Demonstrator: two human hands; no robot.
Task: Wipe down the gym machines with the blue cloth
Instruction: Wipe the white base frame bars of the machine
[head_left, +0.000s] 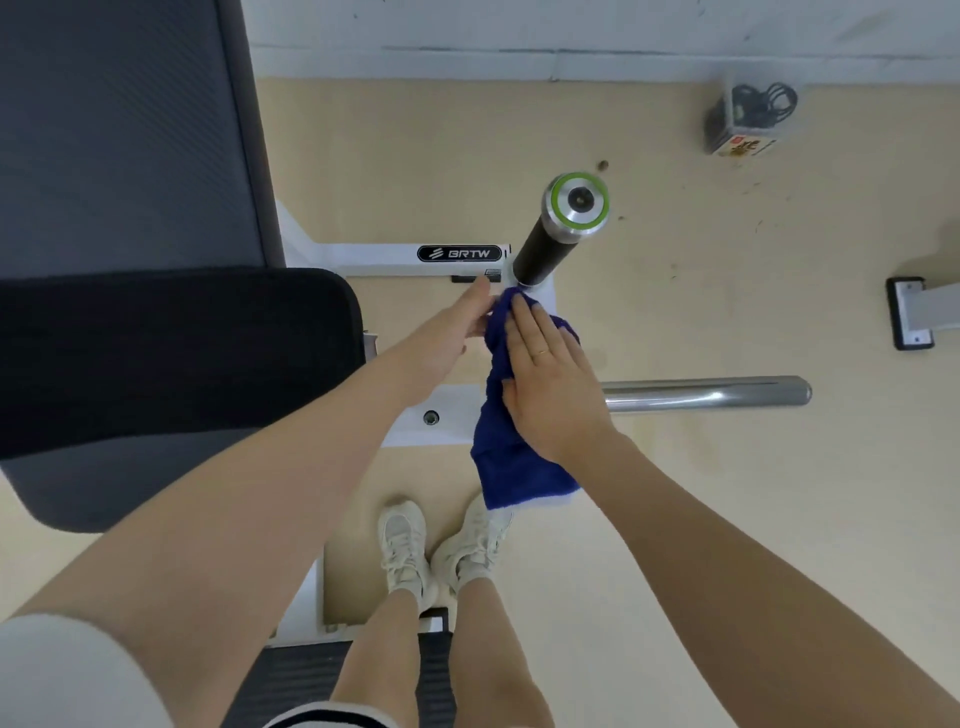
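Pale beige vinyl floor (675, 519) fills most of the head view, with a white wall base along the top edge. Large dark grey padded backrest (119, 130) occupies the upper left; a black padded seat cushion (171, 353) lies just below it. White painted steel machine frame (363, 257), carrying a black BRTW badge, runs from the pads toward centre. A polished chrome horizontal bar (706, 397) projects rightward from the frame. A black foam-covered handle with a silver, green-ringed end cap (563, 223) stands up near the frame's end.

Blue terry cloth (511, 447) is draped over the white frame just below the handle's base, its lower end hanging free above the shoes.

Right hand (550, 379): flat, fingers extended, palm pressing on the cloth; grip unclenched. Left hand (457, 327): fingers at the cloth's upper left edge; whether the grip is closed on the fabric cannot be told. Pair of off-white lace-up trainers (441, 551) stands on the floor. Small clear box holding black cables (748, 117) sits near the wall, well apart.
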